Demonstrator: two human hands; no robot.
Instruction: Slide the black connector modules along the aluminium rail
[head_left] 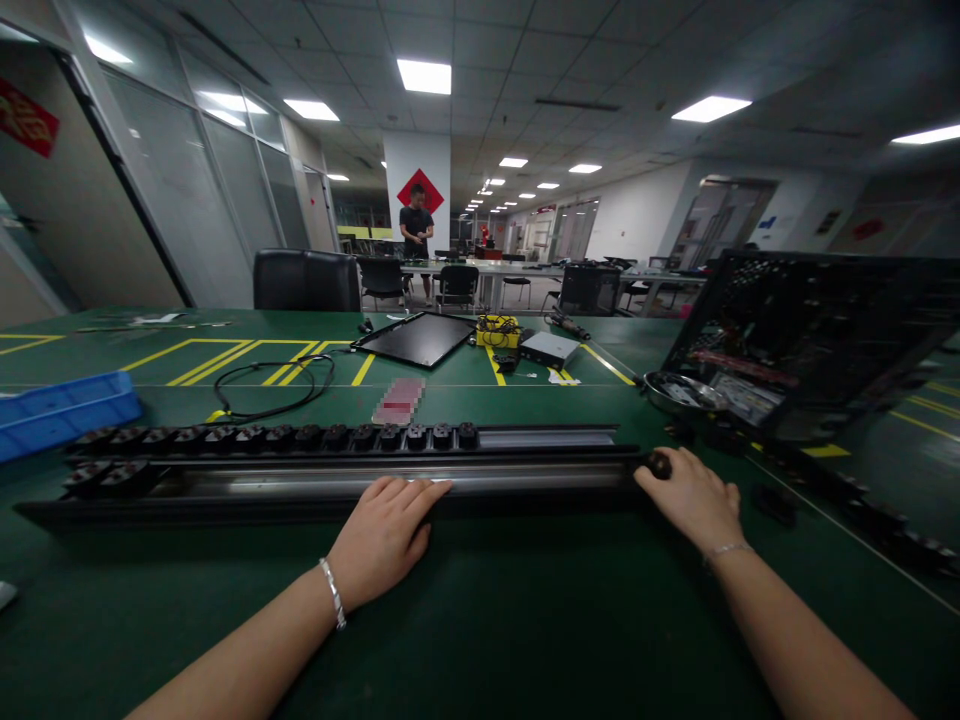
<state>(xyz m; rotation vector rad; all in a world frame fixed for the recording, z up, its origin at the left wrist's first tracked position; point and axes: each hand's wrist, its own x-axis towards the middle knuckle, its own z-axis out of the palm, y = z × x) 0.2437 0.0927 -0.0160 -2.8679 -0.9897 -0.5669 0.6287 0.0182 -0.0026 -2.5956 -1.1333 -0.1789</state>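
A long black track (525,482) with a shiny metal channel lies across the green table. My left hand (382,540) grips its near edge around the middle, fingers over the top and thumb at the front. At the right end, my right hand (694,498) is closed on a small dark round piece, probably a black socket module (659,464); its underside is hidden. Two socket modules (124,477) sit in the left end of this track. Just behind lies a second track (551,438), with a row of several black modules (307,437) along its left and middle parts.
A blue bin (67,405) stands at left. Behind the tracks are a coiled cable (274,400), a flat black panel (420,338) and a grey box (550,349). On the right are a metal bowl (679,392), a large black case (817,340) and more dark modules (862,505). A person (416,228) stands far back.
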